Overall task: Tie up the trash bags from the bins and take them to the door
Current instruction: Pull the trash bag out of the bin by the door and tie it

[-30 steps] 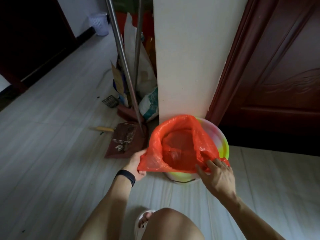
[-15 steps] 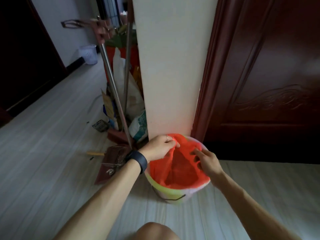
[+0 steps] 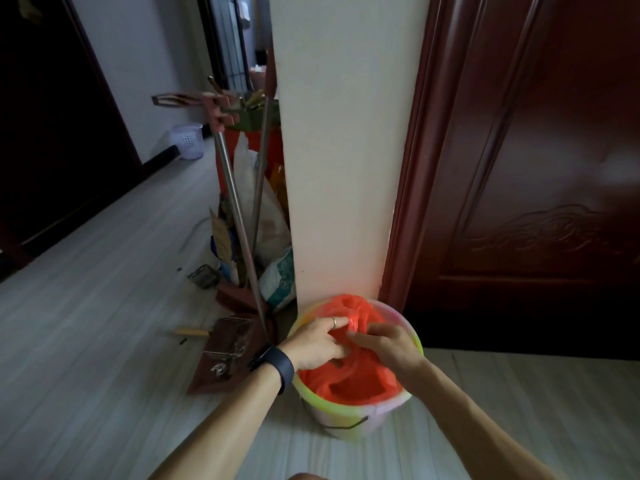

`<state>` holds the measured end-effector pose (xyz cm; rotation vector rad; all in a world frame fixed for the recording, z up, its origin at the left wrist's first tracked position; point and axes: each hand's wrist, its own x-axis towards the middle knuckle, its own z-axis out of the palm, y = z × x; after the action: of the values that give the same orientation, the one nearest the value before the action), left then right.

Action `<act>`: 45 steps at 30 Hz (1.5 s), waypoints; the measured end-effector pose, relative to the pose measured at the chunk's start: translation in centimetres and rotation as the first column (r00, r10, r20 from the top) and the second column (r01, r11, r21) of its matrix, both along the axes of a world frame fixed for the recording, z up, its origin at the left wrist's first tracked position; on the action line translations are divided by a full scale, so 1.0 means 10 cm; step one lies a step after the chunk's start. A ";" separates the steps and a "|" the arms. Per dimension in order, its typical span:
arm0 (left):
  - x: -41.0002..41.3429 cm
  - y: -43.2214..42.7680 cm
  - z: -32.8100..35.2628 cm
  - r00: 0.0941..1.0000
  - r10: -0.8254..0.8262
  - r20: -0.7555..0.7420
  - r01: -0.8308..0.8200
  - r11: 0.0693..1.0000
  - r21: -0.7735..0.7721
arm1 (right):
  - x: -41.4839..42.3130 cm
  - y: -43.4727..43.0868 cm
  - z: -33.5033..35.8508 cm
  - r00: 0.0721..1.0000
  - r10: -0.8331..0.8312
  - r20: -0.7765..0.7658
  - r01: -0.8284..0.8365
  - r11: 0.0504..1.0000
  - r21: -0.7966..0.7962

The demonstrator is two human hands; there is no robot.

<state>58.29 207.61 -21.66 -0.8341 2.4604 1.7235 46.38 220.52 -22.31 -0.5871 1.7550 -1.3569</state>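
Metal pole (image 3: 237,216) tilted by white sacks (image 3: 280,278); dustpan (image 3: 207,379) on floor (image 3: 104,323).

The left hand (image 3: 320,342) and right hand (image 3: 384,344) meet side by side, pinching the gathered top of the trash bag (image 3: 349,382). Below the grip the bag sits in the bin (image 3: 332,405). Just behind the grip stands a wall end (image 3: 346,168), with the door (image 3: 536,202) behind and to the right. Left of the grip lies a dustpan (image 3: 221,358), with poles (image 3: 239,216) leaning behind it. A basket (image 3: 187,141) stands far behind on the left.
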 end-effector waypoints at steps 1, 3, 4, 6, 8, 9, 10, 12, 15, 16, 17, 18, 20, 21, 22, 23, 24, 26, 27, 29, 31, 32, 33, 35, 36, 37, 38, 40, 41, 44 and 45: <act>0.01 0.00 0.00 1.000 0.007 -0.008 -0.007 0.999 0.033 | 0.01 -0.01 0.00 1.000 -0.013 -0.024 0.013 1.000 -0.002; 0.08 -0.02 0.00 0.998 0.055 -0.030 -0.054 0.997 0.049 | 0.00 -0.02 -0.01 0.997 -0.068 -0.047 0.067 0.997 -0.024; 0.12 -0.04 -0.03 0.993 0.115 -0.042 -0.114 0.993 0.012 | -0.01 -0.02 -0.02 0.993 -0.095 -0.069 0.093 0.995 -0.028; 0.20 -0.11 -0.19 0.954 0.298 -0.043 -0.301 0.948 -0.103 | -0.09 -0.06 -0.03 0.986 -0.117 -0.116 0.115 0.993 -0.028; 0.32 -0.18 -0.36 0.909 0.412 0.060 -0.382 0.883 -0.272 | -0.22 -0.12 0.00 0.980 -0.123 -0.159 0.122 0.992 -0.014; 0.37 -0.23 -0.48 0.894 0.428 0.136 -0.352 0.856 -0.379 | -0.28 -0.17 0.04 0.977 -0.127 -0.170 0.127 0.992 -0.013; 0.42 -0.27 -0.60 0.877 0.426 0.224 -0.297 0.845 -0.445 | -0.32 -0.23 0.09 0.973 -0.129 -0.194 0.131 0.991 0.000; 0.46 -0.27 -0.74 0.839 0.391 0.379 -0.225 0.883 -0.412 | -0.38 -0.35 0.21 0.961 -0.110 -0.255 0.124 0.992 0.038; 0.42 -0.13 -0.76 0.806 0.425 0.411 -0.375 0.905 -0.200 | -0.43 -0.51 0.32 0.955 -0.074 -0.286 0.100 0.992 0.076; 0.39 -0.11 -0.76 0.794 0.447 0.412 -0.431 0.892 -0.137 | -0.44 -0.55 0.34 0.956 -0.070 -0.286 0.099 0.991 0.087; 0.36 -0.11 -0.76 0.787 0.462 0.408 -0.458 0.881 -0.116 | -0.45 -0.59 0.38 0.958 -0.076 -0.277 0.105 0.990 0.090; 0.34 -0.10 -0.77 0.781 0.474 0.407 -0.465 0.876 -0.128 | -0.46 -0.61 0.40 0.962 -0.095 -0.256 0.121 0.989 0.087; 0.34 -0.11 -0.80 0.767 0.479 0.427 -0.433 0.877 -0.207 | -0.52 -0.62 0.46 0.964 -0.157 -0.213 0.175 0.982 0.071; 0.35 -0.11 -0.83 0.764 0.476 0.436 -0.409 0.879 -0.243 | -0.57 -0.60 0.49 0.959 -0.195 -0.205 0.210 0.976 0.051; 0.36 -0.10 -0.86 0.768 0.484 0.419 -0.411 0.875 -0.257 | -0.62 -0.58 0.52 0.952 -0.232 -0.200 0.242 0.970 0.026; 0.37 -0.09 -0.88 0.767 0.493 0.411 -0.423 0.870 -0.254 | -0.66 -0.56 0.56 0.945 -0.265 -0.193 0.271 0.962 0.005; 0.37 -0.09 -0.91 0.763 0.505 0.403 -0.434 0.863 -0.259 | -0.70 -0.54 0.59 0.937 -0.299 -0.180 0.302 0.953 -0.013; 0.36 -0.06 -0.98 0.764 0.517 0.386 -0.420 0.853 -0.310 | -0.74 -0.57 0.64 0.923 -0.357 -0.144 0.355 0.934 -0.045; 0.34 -0.05 -1.03 0.765 0.510 0.394 -0.381 0.851 -0.361 | -0.73 -0.60 0.67 0.914 -0.388 -0.118 0.384 0.922 -0.056; 0.30 0.00 -1.12 0.757 0.510 0.408 -0.339 0.841 -0.422 | -0.68 -0.69 0.74 0.902 -0.426 -0.068 0.422 0.904 -0.068; 0.27 0.02 -1.15 0.757 0.518 0.398 -0.346 0.835 -0.429 | -0.66 -0.76 0.84 0.898 -0.437 -0.048 0.433 0.898 -0.075; 0.25 0.05 -1.14 0.754 0.515 0.408 -0.341 0.838 -0.427 | -0.67 -0.77 0.91 0.896 -0.441 -0.052 0.436 0.896 -0.081; 0.24 0.06 -1.18 0.750 0.514 0.416 -0.338 0.839 -0.427 | -0.67 -0.77 0.98 0.896 -0.439 -0.061 0.433 0.897 -0.090; 0.24 0.08 -1.21 0.739 0.533 0.412 -0.370 0.833 -0.412 | -0.70 -0.75 1.12 0.892 -0.447 -0.068 0.437 0.890 -0.126; 0.25 0.08 -1.26 0.734 0.545 0.405 -0.411 0.831 -0.374 | -0.68 -0.78 1.20 0.894 -0.440 -0.080 0.426 0.893 -0.147; 0.24 0.07 -1.32 0.729 0.555 0.401 -0.427 0.826 -0.368 | -0.70 -0.78 1.28 0.893 -0.440 -0.097 0.421 0.892 -0.167; 0.21 0.05 -1.35 0.731 0.558 0.392 -0.428 0.823 -0.373 | -0.71 -0.79 1.36 0.891 -0.439 -0.115 0.414 0.890 -0.189; 0.16 -0.01 -1.45 0.733 0.531 0.425 -0.397 0.841 -0.367 | -0.78 -0.78 1.54 0.880 -0.463 -0.103 0.433 0.873 -0.226; 0.15 -0.03 -1.46 0.730 0.531 0.430 -0.400 0.843 -0.360 | -0.81 -0.78 1.62 0.873 -0.481 -0.074 0.453 0.859 -0.240; 0.13 0.01 -1.34 0.726 0.555 0.407 -0.435 0.828 -0.354 | -0.89 -0.70 1.85 0.847 -0.527 -0.066 0.489 0.822 -0.290; 0.12 0.02 -1.28 0.728 0.547 0.412 -0.418 0.832 -0.366 | -0.90 -0.68 1.94 0.838 -0.538 -0.086 0.489 0.812 -0.320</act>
<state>59.52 207.81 -34.42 -1.8350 2.2180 1.0567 37.34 213.73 -2.89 -0.3964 1.9593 -2.0188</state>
